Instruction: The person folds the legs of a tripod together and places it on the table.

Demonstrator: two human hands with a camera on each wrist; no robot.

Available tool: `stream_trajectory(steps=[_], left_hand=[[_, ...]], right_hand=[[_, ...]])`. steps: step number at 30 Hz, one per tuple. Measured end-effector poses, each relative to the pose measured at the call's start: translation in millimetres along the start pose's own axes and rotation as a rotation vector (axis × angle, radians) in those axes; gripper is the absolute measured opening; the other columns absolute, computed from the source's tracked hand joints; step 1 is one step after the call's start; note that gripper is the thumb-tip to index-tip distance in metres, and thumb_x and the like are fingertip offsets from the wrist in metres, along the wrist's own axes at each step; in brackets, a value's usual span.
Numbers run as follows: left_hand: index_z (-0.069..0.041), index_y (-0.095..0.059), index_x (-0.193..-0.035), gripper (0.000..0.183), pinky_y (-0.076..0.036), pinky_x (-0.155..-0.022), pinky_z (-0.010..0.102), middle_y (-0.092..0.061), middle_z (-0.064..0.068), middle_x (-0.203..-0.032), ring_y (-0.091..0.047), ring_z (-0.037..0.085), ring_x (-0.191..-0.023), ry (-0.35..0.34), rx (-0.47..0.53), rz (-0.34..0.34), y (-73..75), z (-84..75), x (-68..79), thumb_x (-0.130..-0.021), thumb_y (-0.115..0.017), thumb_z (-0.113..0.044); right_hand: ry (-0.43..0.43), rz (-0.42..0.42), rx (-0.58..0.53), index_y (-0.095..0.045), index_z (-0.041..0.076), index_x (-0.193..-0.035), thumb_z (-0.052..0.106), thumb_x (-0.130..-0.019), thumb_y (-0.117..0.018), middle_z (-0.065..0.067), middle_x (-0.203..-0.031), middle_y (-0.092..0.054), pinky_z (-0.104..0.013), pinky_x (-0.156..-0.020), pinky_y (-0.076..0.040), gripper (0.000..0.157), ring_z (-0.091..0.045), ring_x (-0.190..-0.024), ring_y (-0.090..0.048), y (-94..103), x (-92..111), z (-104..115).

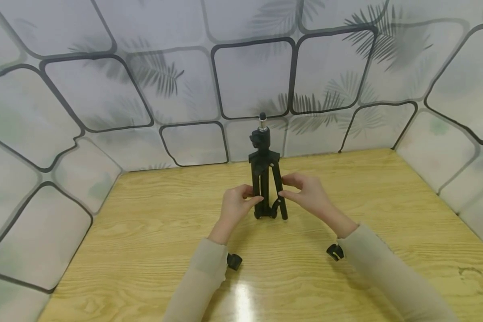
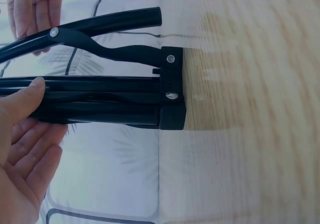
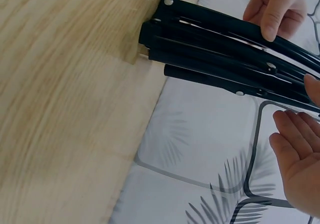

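Note:
A small black tripod point(image 1: 265, 156), topped by a silver screw post point(image 1: 262, 121), stands upright at the middle of the wooden table. My left hand point(image 1: 234, 203) pinches its left leg between thumb and fingers. On the other side, my right hand point(image 1: 307, 193) pinches the right leg point(image 1: 277, 181), which is swung slightly outward while the others stay close together. In the left wrist view, a hinged brace point(image 2: 107, 49) links that spread leg to the bottom bracket point(image 2: 172, 89). The fingers of the right hand point(image 3: 297, 154) lie along the leg's outer side in the right wrist view.
The yellow wood-grain table point(image 1: 153, 250) is bordered by a patterned backdrop point(image 1: 253, 80) behind and on both sides. A black wrist mount point(image 1: 234, 261) shows beside the left sleeve, and another black mount point(image 1: 335, 252) beside the right sleeve.

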State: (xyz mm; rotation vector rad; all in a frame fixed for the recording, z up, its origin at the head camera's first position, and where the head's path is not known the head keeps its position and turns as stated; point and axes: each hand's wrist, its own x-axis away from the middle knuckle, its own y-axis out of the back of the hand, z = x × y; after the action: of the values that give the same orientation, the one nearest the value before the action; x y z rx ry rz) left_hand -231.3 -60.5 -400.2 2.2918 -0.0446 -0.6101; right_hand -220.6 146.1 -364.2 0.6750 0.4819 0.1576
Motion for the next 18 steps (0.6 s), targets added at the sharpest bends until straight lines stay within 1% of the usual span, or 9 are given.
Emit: stream_trajectory(steps=[5, 8, 13, 18], left_hand=[[-0.005, -0.067, -0.087, 0.024, -0.050, -0.066, 0.025, -0.066, 0.003, -0.078, -0.061, 0.012, -0.070, -0.017, 0.007, -0.020, -0.9, 1.0, 0.6, -0.075, -0.071, -0.027], [-0.006, -0.067, -0.087, 0.024, -0.050, -0.066, 0.025, -0.066, 0.002, -0.078, -0.061, 0.012, -0.070, -0.008, 0.021, -0.029, -2.2, 1.6, 0.7, -0.075, -0.071, -0.027], [-0.007, -0.068, -0.087, 0.024, -0.049, -0.066, 0.024, -0.066, 0.001, -0.079, -0.061, 0.011, -0.070, 0.056, 0.103, -0.032, -5.4, 2.5, 0.7, -0.075, -0.071, -0.026], [-0.006, -0.068, -0.087, 0.022, -0.050, -0.065, 0.025, -0.066, 0.002, -0.079, -0.060, 0.011, -0.070, 0.118, 0.226, -0.047, -6.7, 3.2, 2.2, -0.074, -0.072, -0.024]], right_hand=[[-0.016, 0.015, 0.011, -0.062, -0.002, -0.103, 0.016, -0.077, -0.070, -0.016, -0.100, -0.063, -0.043, -0.079, -0.047, 0.032, -0.026, -0.092, -0.060, -4.3, 1.2, -2.8], [-0.002, 0.008, 0.024, -0.063, -0.001, -0.099, 0.014, -0.077, -0.069, -0.014, -0.095, -0.064, -0.042, -0.077, -0.048, 0.027, -0.025, -0.087, -0.062, -6.3, 1.4, -3.6], [0.009, -0.008, 0.036, -0.065, 0.000, -0.094, 0.012, -0.077, -0.069, -0.012, -0.089, -0.065, -0.041, -0.073, -0.049, 0.021, -0.023, -0.081, -0.063, -8.3, 1.3, -4.1], [-0.025, -0.009, 0.037, -0.065, 0.000, -0.095, 0.014, -0.077, -0.069, -0.012, -0.089, -0.066, -0.040, -0.072, -0.050, 0.023, -0.023, -0.081, -0.063, -9.8, 0.0, -3.8]])
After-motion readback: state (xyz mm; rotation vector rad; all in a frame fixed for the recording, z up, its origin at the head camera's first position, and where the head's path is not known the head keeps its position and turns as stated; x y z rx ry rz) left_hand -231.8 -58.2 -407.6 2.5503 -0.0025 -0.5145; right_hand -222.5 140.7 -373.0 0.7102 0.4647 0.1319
